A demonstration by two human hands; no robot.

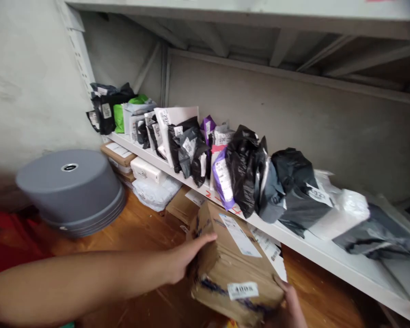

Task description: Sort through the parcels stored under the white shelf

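I hold a brown cardboard parcel (pixel 234 264) with white shipping labels in front of the low white shelf (pixel 328 257). My left hand (pixel 186 257) grips its left side, thumb along the top edge. My right hand (pixel 292 305) supports its lower right corner from below, mostly hidden by the box. A small label on the near face reads like "4008". The parcel is tilted, its far end near the shelf's front edge.
Several black, grey, white and purple mailer bags (pixel 246 171) stand in a row on the shelf. Boxes and white parcels (pixel 146 171) lie on the wooden floor (pixel 143 232) under it. A stack of grey round stools (pixel 71 191) sits at left.
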